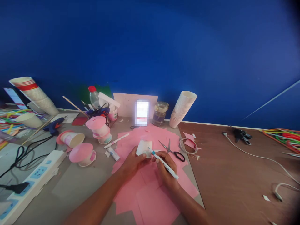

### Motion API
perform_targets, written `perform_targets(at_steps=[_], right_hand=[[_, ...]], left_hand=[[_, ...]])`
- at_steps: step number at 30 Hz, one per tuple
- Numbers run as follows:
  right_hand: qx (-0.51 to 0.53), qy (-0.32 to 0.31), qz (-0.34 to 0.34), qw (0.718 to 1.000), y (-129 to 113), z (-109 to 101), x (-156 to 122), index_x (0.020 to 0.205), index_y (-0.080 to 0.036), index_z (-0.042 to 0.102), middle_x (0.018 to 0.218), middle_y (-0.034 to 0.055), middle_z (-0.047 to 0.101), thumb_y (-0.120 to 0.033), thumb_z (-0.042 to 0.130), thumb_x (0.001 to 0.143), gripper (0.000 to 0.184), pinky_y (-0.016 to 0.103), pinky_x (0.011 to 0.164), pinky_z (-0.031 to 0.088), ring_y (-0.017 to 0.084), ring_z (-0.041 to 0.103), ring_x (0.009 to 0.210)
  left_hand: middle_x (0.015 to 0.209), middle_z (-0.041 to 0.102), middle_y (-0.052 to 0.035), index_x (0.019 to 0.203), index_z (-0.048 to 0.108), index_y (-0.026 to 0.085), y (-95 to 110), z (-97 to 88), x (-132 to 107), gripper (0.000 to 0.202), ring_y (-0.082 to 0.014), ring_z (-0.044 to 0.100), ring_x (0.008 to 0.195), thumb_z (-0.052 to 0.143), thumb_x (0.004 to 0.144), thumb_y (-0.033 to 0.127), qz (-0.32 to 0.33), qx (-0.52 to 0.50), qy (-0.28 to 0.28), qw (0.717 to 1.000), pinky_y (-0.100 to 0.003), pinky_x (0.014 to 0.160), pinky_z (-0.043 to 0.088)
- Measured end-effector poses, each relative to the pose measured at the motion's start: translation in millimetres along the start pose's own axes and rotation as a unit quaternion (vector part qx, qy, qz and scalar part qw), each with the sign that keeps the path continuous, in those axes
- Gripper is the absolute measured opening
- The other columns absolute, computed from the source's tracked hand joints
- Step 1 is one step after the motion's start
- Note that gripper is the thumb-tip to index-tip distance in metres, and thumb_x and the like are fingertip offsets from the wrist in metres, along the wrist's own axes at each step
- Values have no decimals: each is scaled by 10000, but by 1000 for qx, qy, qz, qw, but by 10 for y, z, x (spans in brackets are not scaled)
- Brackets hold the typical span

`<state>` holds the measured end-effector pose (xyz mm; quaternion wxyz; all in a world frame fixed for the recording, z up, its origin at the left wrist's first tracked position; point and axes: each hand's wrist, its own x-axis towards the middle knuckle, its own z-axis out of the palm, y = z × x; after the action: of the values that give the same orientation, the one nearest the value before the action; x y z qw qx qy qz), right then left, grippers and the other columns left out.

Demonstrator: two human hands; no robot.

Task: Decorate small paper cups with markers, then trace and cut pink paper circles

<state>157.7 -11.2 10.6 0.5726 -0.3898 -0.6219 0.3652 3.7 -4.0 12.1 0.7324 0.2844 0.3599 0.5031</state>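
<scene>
My left hand (133, 162) is closed round a small white paper cup (144, 147), holding it tilted over sheets of pink paper (152, 193). My right hand (167, 170) grips a white marker with a blue tip (164, 163), and the tip touches the cup's side. Black-handled scissors (172, 150) lie open on the pink paper just right of my hands. A roll of tape (188, 145) sits beyond the scissors.
Pink-capped cup pieces (82, 154) (99, 128) stand at the left, with a glue gun (54, 126), a power strip (32, 178) and cables. Cup stacks (182, 108) (35, 93) lean at the back. A jar (160, 113), a bottle (94, 97) and straws (281, 137) are nearby.
</scene>
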Motion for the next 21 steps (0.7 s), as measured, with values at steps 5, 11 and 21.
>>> perform_targets(at_steps=[5,11,21], right_hand=[[22,26,37,999,-6,14,1,890,-212,614,765,30,626,-269,523,849,115,294,612,504,171,609,697],[60,52,82,993,-7,29,9,872,-203,607,763,27,645,-268,537,829,105,301,626,516,175,633,702],[132,75,118,981,116,54,-37,921,-208,598,743,8,626,-259,559,839,104,305,689,503,169,621,745]], left_hand=[[949,661,-81,1011,577,158,-7,-4,2,303,-197,641,845,706,757,261,8,8,-4,1000,-402,853,487],[1001,662,-106,1033,595,154,12,11,-8,313,-217,633,889,699,761,269,16,17,-17,1000,-404,862,480],[1019,657,-107,1043,604,154,1,4,-2,312,-203,619,871,693,764,260,18,16,-16,1000,-386,838,485]])
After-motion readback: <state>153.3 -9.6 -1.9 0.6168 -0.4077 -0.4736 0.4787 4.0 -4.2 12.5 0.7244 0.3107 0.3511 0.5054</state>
